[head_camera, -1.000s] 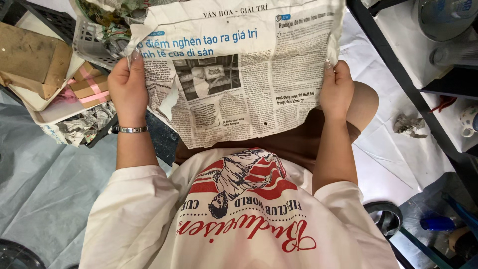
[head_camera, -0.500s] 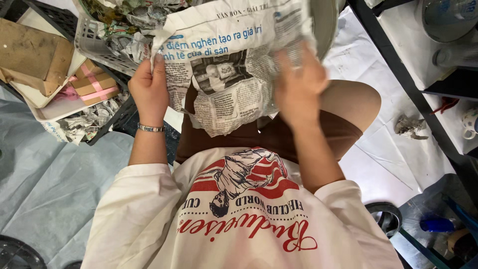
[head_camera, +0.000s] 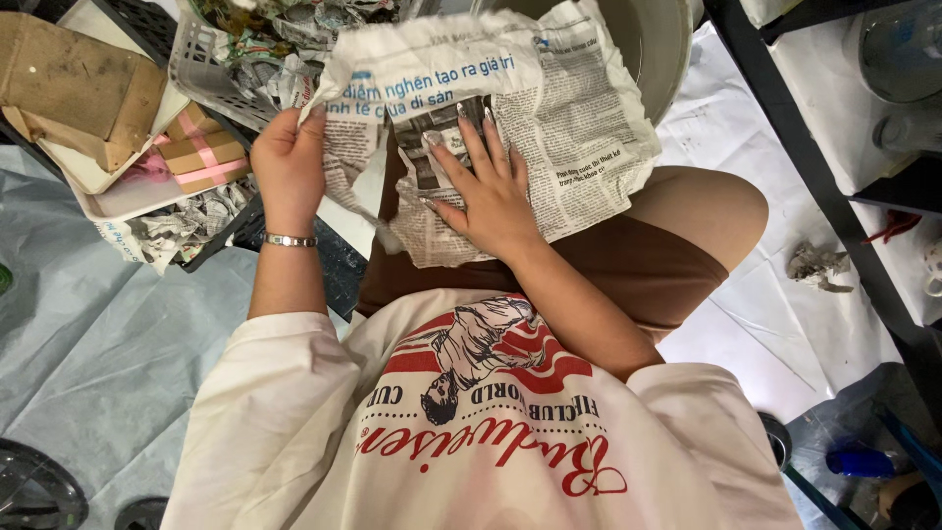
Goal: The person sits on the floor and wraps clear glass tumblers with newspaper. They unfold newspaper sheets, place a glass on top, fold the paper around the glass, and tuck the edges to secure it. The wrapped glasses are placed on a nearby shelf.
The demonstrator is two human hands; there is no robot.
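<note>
A grey plastic sheet (head_camera: pixel 88 373) is covering the floor on the person's left, and white paper (head_camera: pixel 756 294) is lying on their right. A dark shelf frame (head_camera: pixel 814 186) is running along the far right. The rim of a pale bucket (head_camera: pixel 657 49) is showing just beyond the lap.

The newspaper sheet (head_camera: pixel 559 128) is lying crumpled across the lap, directly ahead of both hands, its long side running left to right. The left hand (head_camera: pixel 287 169) is gripping its left edge, fingers curled shut around the paper. The right hand (head_camera: pixel 488 191) is lying open and flat on the sheet's middle, fingers spread, pressing it down; this hand is sitting nearer the sheet's centre.

A mesh basket (head_camera: pixel 201 69) of crumpled newspaper is sitting just beyond the left hand, with a small pink-ribboned box (head_camera: pixel 201 152) beside it. A small paper wad (head_camera: pixel 819 267) is lying well apart on the right.
</note>
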